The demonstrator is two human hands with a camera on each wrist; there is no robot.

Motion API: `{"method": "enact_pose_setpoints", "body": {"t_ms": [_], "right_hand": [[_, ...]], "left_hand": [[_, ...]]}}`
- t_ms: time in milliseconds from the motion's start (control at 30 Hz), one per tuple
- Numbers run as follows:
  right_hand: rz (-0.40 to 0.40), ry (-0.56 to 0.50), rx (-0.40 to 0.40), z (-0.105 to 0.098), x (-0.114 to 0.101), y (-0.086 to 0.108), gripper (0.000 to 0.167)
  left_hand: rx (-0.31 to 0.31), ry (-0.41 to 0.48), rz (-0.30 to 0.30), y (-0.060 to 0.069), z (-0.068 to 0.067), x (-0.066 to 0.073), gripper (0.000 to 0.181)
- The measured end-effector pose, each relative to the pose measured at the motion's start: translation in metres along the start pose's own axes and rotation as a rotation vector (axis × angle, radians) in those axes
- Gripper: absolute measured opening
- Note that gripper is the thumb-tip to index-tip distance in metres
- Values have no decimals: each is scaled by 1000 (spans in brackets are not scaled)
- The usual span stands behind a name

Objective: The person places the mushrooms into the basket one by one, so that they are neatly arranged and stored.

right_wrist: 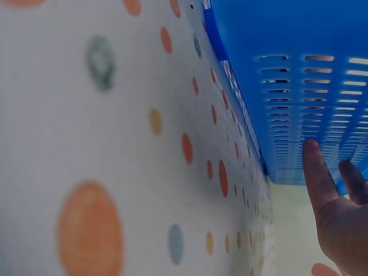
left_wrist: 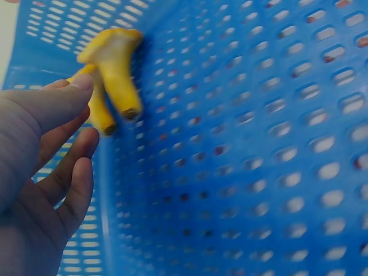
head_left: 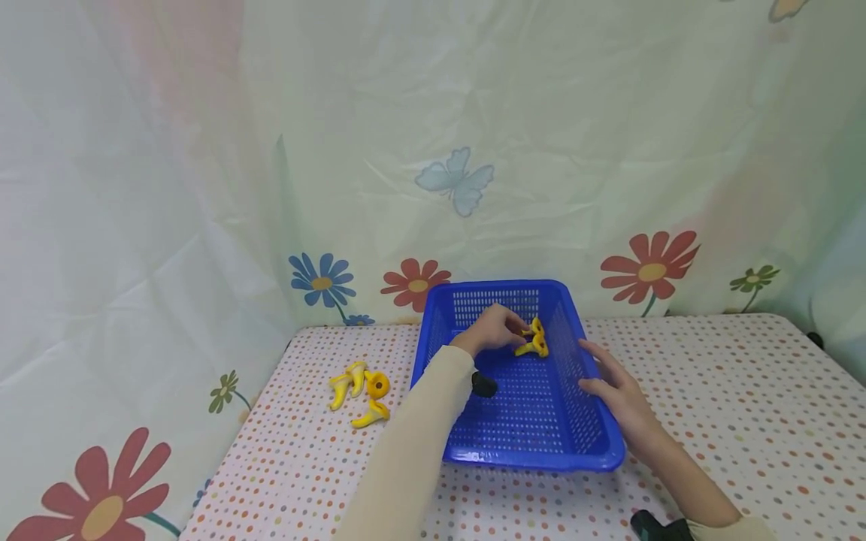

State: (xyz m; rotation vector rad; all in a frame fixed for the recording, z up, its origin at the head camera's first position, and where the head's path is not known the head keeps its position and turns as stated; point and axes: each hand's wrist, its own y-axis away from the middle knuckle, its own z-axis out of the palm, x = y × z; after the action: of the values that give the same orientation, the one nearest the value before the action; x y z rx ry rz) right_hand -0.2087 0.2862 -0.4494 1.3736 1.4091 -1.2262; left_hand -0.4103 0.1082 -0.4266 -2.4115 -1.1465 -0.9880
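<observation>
A blue plastic basket (head_left: 534, 458) with slotted walls stands on the table. Inside, two yellow mushrooms (head_left: 537, 346) with flared caps lie close together by its far right side. My left hand (head_left: 494, 329) reaches into the basket, thumb and fingers right at these mushrooms. In the left wrist view the thumb of the left hand (left_wrist: 43, 132) overlaps the nearer mushroom (left_wrist: 102, 112); whether it is pinched is hidden. From outside, my right hand (head_left: 622, 398) touches the basket's right rim with extended fingers. The right wrist view shows straight fingers (right_wrist: 318, 175) against the slotted wall.
Several more yellow mushrooms (head_left: 358, 383) lie on the table left of the basket. A dotted cloth (head_left: 731, 391) covers the table. Behind it hangs a pale curtain (head_left: 541, 188) printed with flowers and a butterfly.
</observation>
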Motion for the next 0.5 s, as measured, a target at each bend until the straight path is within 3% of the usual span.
{"method": "enact_pose_setpoints", "body": {"t_ms": [300,500], "right_hand": [[44,19,-15,3,1,-4,71],[49,38,-18,0,1,-5,71]], "left_hand": [[33,-11,55,14,-34,7,28],[-20,-74,118,26,-59,15,31]]}}
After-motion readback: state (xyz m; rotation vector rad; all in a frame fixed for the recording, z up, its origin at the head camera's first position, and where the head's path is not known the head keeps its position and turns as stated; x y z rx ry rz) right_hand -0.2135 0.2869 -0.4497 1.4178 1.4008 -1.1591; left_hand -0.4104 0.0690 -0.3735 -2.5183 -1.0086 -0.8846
